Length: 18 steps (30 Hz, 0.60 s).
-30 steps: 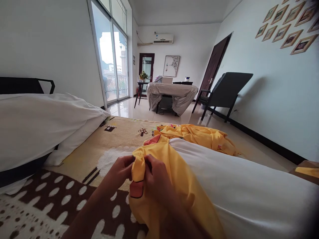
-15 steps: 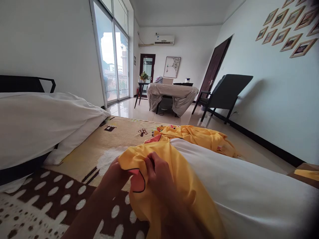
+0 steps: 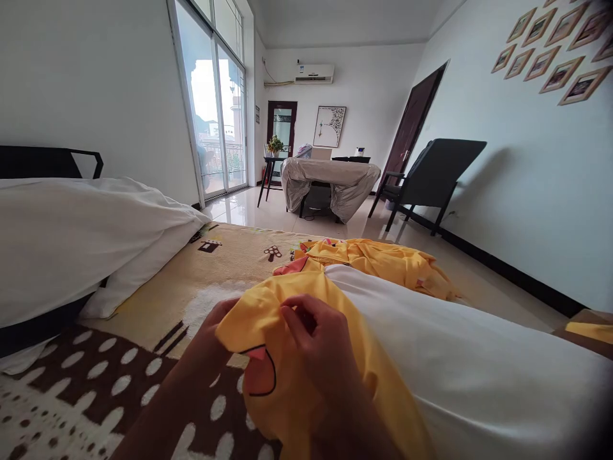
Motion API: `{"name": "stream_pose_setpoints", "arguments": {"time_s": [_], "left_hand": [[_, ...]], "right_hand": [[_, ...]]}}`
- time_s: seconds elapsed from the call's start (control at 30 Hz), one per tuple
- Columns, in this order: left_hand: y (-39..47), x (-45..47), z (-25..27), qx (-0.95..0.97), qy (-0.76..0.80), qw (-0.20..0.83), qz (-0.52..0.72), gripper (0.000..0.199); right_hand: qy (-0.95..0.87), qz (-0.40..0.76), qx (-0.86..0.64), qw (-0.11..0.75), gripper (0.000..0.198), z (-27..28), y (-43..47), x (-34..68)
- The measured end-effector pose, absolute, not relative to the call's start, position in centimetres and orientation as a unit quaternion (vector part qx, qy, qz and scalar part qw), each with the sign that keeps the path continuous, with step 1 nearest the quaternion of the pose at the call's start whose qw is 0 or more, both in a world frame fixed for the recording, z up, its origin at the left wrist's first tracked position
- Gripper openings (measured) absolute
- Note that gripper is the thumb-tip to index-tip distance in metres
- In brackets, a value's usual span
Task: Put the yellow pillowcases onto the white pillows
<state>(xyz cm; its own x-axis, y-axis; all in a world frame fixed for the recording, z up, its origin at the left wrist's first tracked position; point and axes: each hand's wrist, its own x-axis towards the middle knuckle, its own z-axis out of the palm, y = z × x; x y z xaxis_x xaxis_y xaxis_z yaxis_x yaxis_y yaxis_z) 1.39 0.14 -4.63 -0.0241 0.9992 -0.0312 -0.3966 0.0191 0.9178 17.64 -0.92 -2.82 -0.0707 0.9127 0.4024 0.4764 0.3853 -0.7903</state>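
Observation:
A yellow fabric cover [image 3: 378,358] with a pink, black-edged patch lies partly over a long white cushion [image 3: 445,338]. On the cover's left edge, my left hand [image 3: 215,335] is closed, its fingertips hidden behind the cloth. My right hand [image 3: 320,338] pinches the same cover near its upper fold, thumb and forefinger together. A corner of cloth hangs between the two hands, over the pink patch. More bunched yellow cloth [image 3: 383,259] lies just beyond the cushion.
Beneath everything spreads a patterned brown and beige blanket [image 3: 239,255]. White cloth [image 3: 86,236] covers something bulky at left. Farther off stand a plastic-draped table [image 3: 330,169], a dark chair [image 3: 440,172] and a plant stand [image 3: 272,163] near glass doors [image 3: 205,108].
My right hand has shifted slightly right and its grip on the cloth has changed. The cover's corner in my left hand has moved left and down.

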Motion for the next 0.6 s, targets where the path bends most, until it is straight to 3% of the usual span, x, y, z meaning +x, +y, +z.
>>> {"name": "stream_pose_setpoints", "arguments": {"time_s": [0.17, 0.3, 0.47, 0.6], "left_hand": [[-0.4, 2.6, -3.3, 0.446, 0.384, 0.585, 0.558, 0.015], [-1.2, 3.6, -3.2, 0.448, 0.406, 0.524, 0.599, 0.015], [-0.7, 4.1, -5.9, 0.396, 0.432, 0.496, 0.64, 0.031], [0.4, 3.9, -7.5, 0.337, 0.424, 0.558, 0.628, 0.044]], "right_hand": [[-0.696, 0.321, -0.482, 0.424, 0.019, -2.5, -1.5, 17.2], [-0.681, 0.366, -0.467, 0.43, 0.018, -2.9, -0.9, 17.0], [-0.663, 0.399, -0.444, 0.452, 0.016, -3.6, 0.0, 16.8], [-0.663, 0.406, -0.433, 0.456, 0.015, -4.0, 0.4, 16.7]]}}
